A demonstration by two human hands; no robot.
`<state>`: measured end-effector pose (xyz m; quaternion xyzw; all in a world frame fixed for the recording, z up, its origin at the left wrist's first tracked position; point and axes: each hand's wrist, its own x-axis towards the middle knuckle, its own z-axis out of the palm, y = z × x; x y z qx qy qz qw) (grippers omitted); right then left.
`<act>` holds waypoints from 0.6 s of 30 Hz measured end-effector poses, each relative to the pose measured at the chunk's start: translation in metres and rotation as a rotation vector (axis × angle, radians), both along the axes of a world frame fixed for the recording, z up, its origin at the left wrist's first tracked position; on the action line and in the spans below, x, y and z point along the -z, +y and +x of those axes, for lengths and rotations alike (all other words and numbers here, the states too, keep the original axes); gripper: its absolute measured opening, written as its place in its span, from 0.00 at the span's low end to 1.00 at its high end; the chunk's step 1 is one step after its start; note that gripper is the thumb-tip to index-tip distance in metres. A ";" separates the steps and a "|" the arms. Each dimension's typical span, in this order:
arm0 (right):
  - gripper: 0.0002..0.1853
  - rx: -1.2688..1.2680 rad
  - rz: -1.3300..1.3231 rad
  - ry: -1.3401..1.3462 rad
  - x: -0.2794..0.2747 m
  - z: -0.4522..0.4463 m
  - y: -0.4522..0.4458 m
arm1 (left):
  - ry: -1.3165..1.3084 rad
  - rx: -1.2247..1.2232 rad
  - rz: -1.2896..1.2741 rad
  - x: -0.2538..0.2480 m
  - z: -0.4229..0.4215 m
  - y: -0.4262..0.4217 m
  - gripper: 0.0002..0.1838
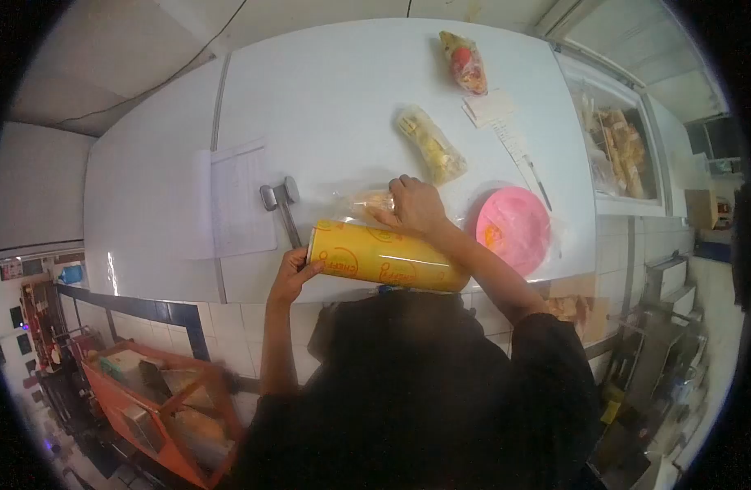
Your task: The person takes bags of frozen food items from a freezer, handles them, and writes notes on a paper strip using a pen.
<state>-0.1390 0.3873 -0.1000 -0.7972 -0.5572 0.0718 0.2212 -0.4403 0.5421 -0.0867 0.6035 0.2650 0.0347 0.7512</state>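
A big yellow roll with red print (388, 257) lies along the near edge of the white table. My left hand (295, 273) grips its left end, thumb on top. Just beyond the roll, my right hand (415, 206) rests on a clear-wrapped, pale food item (367, 204), fingers bent over its right part; my right forearm crosses above the roll's right end. A metal mallet-like tool (281, 200) stands out left of the wrapped item, its handle running toward the roll. To the right is a pink plate (514, 231) with an orange patch on it.
Farther back on the white table (326, 98) lie a yellowish wrapped bundle (433, 145) and a red-and-green one (465, 64). Paper slips (490, 108) and a pen (539, 184) are at the right, paper sheets (243, 200) at the left. An orange cart (159, 400) stands below left.
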 end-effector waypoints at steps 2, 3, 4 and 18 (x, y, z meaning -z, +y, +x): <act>0.36 0.001 -0.020 0.001 0.002 -0.001 0.002 | 0.036 0.035 0.008 0.015 -0.005 0.006 0.16; 0.36 -0.008 -0.057 0.047 0.000 0.000 0.004 | 0.070 0.076 0.026 0.023 -0.007 0.008 0.16; 0.37 -0.014 -0.095 0.093 -0.002 0.000 0.005 | 0.070 0.071 0.017 0.034 -0.011 0.009 0.16; 0.41 -0.027 -0.146 0.166 0.012 -0.015 0.002 | 0.260 0.307 0.906 -0.016 0.105 0.044 0.30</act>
